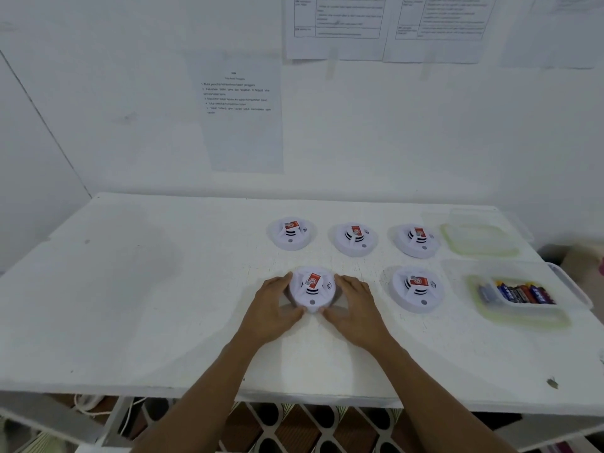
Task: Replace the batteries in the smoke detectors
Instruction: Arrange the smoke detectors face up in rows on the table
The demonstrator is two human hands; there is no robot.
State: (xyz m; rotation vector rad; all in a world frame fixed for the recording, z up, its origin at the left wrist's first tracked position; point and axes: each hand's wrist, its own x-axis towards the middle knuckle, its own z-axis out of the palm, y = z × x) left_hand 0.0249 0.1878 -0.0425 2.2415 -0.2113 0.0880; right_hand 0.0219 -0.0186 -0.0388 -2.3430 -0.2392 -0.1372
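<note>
Around the middle of the bench [130,322], toward its near edge, the left hand [274,305] and right hand [354,308] curl round the nearest smoke detector [312,289] from either side, so it sits face up squarely between them. Along to its right lies a second detector [416,289], then by the right edge a tub [570,291] of batteries [519,292], which I'd say falls to the right hand. Three more detectors [355,238] line the far row.
</note>
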